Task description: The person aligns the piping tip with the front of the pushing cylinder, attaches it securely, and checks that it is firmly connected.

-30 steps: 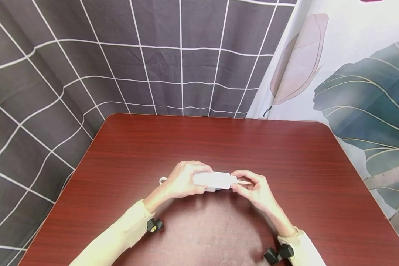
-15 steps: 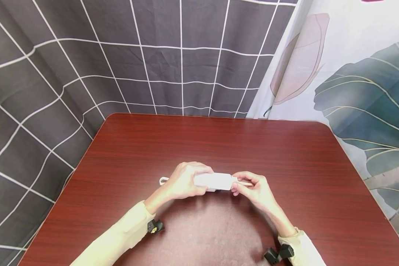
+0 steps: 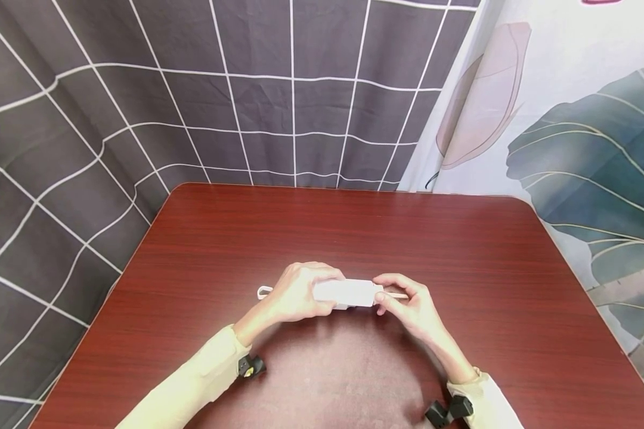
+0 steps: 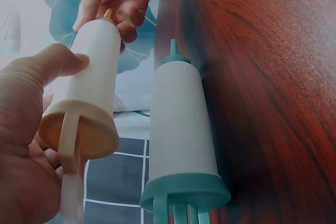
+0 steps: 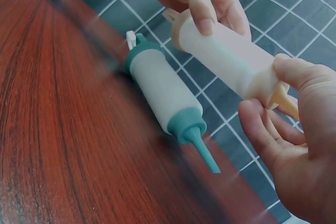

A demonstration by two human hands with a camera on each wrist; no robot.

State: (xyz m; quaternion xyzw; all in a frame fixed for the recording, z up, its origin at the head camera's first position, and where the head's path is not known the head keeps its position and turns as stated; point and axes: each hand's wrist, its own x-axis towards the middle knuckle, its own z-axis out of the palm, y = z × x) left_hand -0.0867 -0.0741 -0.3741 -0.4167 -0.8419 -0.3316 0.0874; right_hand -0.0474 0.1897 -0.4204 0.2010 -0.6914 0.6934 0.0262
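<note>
A white-barrelled piping syringe (image 3: 349, 292) with beige ends lies across both hands. My left hand (image 3: 297, 292) grips the barrel, thumb on one side, seen closely in the left wrist view. At the other end, my right hand (image 3: 415, 307) pinches the beige nozzle collar between thumb and fingers; the thin nozzle (image 5: 283, 100) points toward the palm. Below them, a second syringe with green ends (image 5: 163, 87) rests on the table, its green nozzle facing the same way. From the head view it is mostly hidden, and a white handle loop (image 3: 265, 291) sticks out behind the left hand.
The dark red wooden table (image 3: 322, 226) spreads round both hands. Behind and to its left hangs a grey curtain (image 3: 257, 107) with white grid lines. A leaf-patterned curtain (image 3: 579, 167) hangs on the right. Each wrist carries a black camera mount (image 3: 252, 366).
The right thumb and fingertips have shifted slightly round the nozzle collar. The left hand and the held syringe have hardly moved.
</note>
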